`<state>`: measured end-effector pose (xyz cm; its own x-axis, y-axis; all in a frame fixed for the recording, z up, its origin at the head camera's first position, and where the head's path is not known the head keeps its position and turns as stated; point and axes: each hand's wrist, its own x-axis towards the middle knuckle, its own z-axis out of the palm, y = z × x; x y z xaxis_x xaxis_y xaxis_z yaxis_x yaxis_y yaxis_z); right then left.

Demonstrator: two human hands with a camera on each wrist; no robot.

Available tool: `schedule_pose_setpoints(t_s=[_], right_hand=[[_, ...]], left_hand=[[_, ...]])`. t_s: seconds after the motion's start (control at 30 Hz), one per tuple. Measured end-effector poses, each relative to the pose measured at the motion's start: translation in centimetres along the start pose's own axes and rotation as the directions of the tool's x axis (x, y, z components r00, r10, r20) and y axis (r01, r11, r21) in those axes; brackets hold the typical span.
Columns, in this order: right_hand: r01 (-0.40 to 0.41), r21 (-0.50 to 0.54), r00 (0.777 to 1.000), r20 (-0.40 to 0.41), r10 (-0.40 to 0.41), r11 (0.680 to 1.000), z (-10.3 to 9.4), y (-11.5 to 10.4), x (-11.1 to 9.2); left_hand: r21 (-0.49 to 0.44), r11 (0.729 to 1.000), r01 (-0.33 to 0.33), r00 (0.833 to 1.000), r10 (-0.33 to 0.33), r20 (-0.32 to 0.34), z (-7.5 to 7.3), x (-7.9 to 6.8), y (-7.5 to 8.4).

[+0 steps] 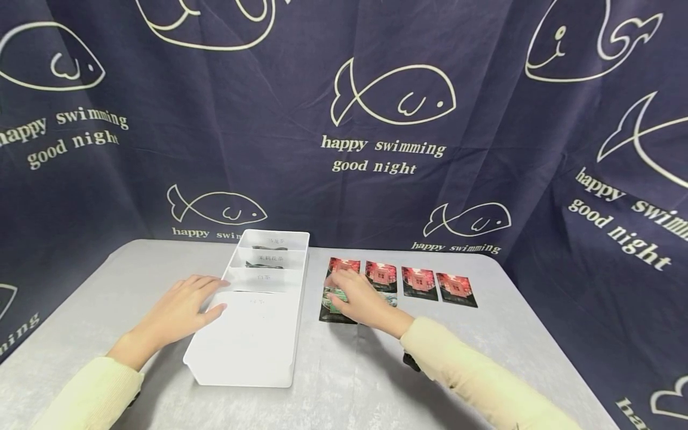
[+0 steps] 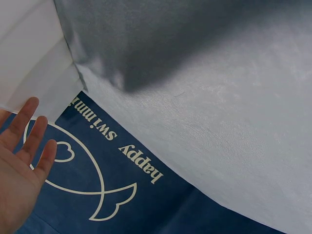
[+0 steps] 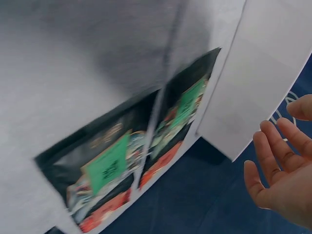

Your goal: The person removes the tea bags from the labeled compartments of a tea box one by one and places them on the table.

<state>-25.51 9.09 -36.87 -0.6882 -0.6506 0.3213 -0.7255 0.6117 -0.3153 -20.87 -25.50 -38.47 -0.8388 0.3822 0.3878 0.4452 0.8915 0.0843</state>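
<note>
A white divided box (image 1: 244, 346) stands left of centre, with handwritten characters on its dividers and dark packets (image 1: 264, 264) showing in its rear compartments. My left hand (image 1: 180, 307) rests at the box's left rim, fingers extended. Over the packets right of the box is my right hand (image 1: 362, 298), fingers slightly bent and holding nothing in the right wrist view. Beneath it lies a packet with a green label (image 3: 107, 168), partly hidden in the head view. Beside that is a second green-labelled packet (image 3: 186, 105).
A row of packets with red fronts (image 1: 419, 282) lies along the back right of the grey table (image 1: 344, 382). Dark blue cloth (image 1: 387, 197) with white fish drawings and lettering hangs behind and at both sides.
</note>
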Motion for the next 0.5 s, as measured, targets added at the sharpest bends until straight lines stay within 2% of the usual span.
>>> schedule_pose_setpoints(t_s=[0.17, 0.5], right_hand=[[0.036, -0.009, 0.999, 0.023, -0.035, 0.999, 0.2, -1.2, 1.1], [0.092, -0.104, 0.995, 0.056, -0.086, 0.99, 1.1, -3.1, 3.2]], left_hand=[[0.002, 1.0, -0.003, 1.0, 0.003, -0.003, 0.1, 0.0, 0.0], [-0.001, 1.0, -0.012, 1.0, 0.012, -0.012, 0.1, 0.0, 0.0]])
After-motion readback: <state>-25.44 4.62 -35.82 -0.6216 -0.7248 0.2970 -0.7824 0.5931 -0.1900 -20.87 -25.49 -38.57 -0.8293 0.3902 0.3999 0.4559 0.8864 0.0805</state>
